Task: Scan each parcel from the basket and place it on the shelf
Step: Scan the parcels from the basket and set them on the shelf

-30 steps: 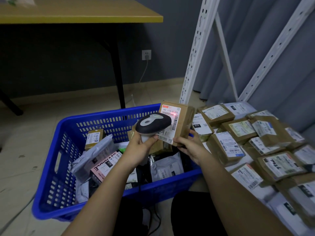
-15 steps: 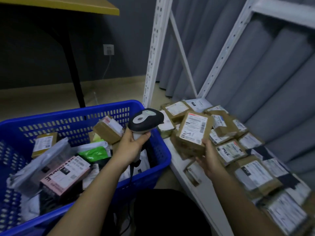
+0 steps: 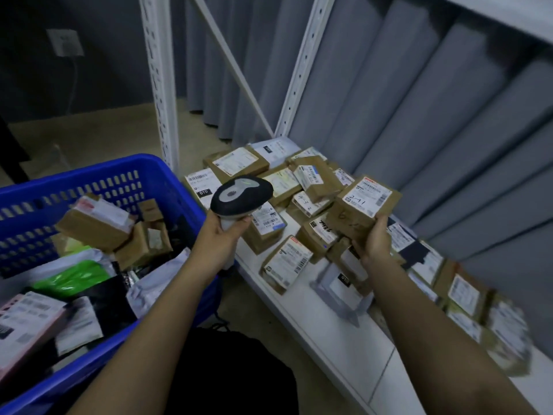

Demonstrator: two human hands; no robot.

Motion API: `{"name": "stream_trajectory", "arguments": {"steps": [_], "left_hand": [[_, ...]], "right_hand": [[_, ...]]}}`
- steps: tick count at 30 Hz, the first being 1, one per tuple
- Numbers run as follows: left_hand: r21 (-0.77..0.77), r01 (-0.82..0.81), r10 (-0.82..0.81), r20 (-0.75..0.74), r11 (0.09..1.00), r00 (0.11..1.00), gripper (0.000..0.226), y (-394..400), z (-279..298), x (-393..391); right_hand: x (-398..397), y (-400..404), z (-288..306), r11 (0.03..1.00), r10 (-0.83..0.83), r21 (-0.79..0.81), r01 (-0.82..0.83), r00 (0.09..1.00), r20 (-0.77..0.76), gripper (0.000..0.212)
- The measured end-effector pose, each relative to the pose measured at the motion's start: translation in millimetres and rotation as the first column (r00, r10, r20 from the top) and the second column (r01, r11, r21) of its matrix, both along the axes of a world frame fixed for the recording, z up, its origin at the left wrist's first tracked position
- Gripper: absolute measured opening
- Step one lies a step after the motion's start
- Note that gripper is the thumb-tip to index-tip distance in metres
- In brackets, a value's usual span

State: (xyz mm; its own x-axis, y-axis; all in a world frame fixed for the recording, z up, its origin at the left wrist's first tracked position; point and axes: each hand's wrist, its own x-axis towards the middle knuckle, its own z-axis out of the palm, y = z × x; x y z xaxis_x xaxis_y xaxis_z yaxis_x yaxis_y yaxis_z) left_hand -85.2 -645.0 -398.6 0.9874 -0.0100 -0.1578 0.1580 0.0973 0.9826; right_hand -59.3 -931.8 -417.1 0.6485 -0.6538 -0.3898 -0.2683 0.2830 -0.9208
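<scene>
1. One blue basket (image 3: pixel 98 178) sits at 9 o'clock, holding a jumble of parcels: at least three brown boxes, plus green, black, white and pink bags. An exact count cannot be told.
2. One white shelf (image 3: pixel 338 333) runs from 12 to 4 o'clock, carrying well over a dozen labelled brown parcels in a pile.
3. One scanner (image 3: pixel 241 195) is held by the left hand (image 3: pixel 220 235), fingers wrapped round its handle, its head at the hand's 12 o'clock.
4. One brown parcel (image 3: pixel 363 209) is gripped by the right hand (image 3: pixel 374 238) at its lower edge. The parcel rises to the hand's 11 o'clock, label up, above the shelf pile.
</scene>
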Motion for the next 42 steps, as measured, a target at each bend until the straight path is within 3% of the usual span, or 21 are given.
{"name": "stream_trajectory", "arguments": {"steps": [3, 6, 8, 10, 13, 16, 20, 27, 32, 35, 39, 42], "left_hand": [[0.011, 0.025, -0.025, -0.04, 1.0, 0.999, 0.053, -7.2, -4.7, 3.4], [0.054, 0.033, -0.031, -0.026, 0.998, 0.999, 0.056, -6.1, -9.1, 7.0], [0.063, 0.013, -0.012, -0.02, 0.998, 1.0, 0.054, -4.1, -8.4, 7.5], [0.073, -0.02, 0.023, -0.034, 0.997, 0.999, 0.052, -1.8, -5.4, 6.4], [0.077, -0.046, 0.049, -0.04, 0.996, 0.998, 0.052, 5.7, -2.6, 2.1], [0.084, -0.072, 0.075, -0.036, 0.994, 0.997, 0.05, 14.4, 2.0, -3.4], [0.061, -0.119, 0.121, -0.023, 0.991, 0.992, 0.053, 32.4, 10.1, -13.0], [0.025, -0.332, 0.332, -0.013, 0.943, 0.943, 0.05, 102.7, 18.1, -29.7], [0.054, -0.494, 0.496, -0.044, 0.868, 0.867, 0.048, 171.0, 21.5, -50.3], [0.081, -0.53, 0.536, -0.079, 0.844, 0.841, 0.053, 209.8, 17.4, -64.9], [0.076, -0.611, 0.615, -0.092, 0.788, 0.783, 0.052, 249.5, 5.9, -79.3], [0.077, -0.625, 0.629, -0.127, 0.777, 0.767, 0.055, 267.4, -6.1, -79.1]], "right_hand": [[24.3, -10.9, -3.4, 0.999, -0.037, -0.03, 0.035, 0.997, -0.064, 0.066], [46.5, -10.7, 2.6, 0.991, 0.012, -0.126, -0.04, 0.976, -0.219, 0.067], [54.0, -3.8, 6.3, 0.966, 0.067, -0.223, -0.131, 0.96, -0.272, 0.053], [56.2, 3.0, 4.8, 0.904, 0.102, -0.373, -0.209, 0.953, -0.286, 0.041], [45.2, 15.9, 1.9, 0.733, 0.026, -0.616, -0.289, 0.917, -0.399, 0.05], [30.3, 41.3, 1.0, 0.608, 0.075, -0.71, -0.355, 0.916, -0.393, 0.051], [14.8, 101.5, 4.5, 0.536, 0.401, -0.719, -0.442, 0.883, -0.244, 0.042], [6.6, 234.8, 1.1, 0.271, 0.782, -0.72, -0.639, 0.583, -0.222, 0.027], [10.4, 317.5, -12.4, 0.011, 0.852, -0.634, -0.773, 0.339, -0.399, 0.029], [11.7, 353.0, -23.5, -0.104, 0.845, -0.613, -0.783, 0.255, -0.469, 0.027], [19.2, 387.7, -58.1, -0.159, 0.829, -0.565, -0.81, 0.201, -0.522, 0.032], [55.5, 404.9, -132.0, -0.132, 0.836, -0.508, -0.851, 0.18, -0.518, 0.041]]}}
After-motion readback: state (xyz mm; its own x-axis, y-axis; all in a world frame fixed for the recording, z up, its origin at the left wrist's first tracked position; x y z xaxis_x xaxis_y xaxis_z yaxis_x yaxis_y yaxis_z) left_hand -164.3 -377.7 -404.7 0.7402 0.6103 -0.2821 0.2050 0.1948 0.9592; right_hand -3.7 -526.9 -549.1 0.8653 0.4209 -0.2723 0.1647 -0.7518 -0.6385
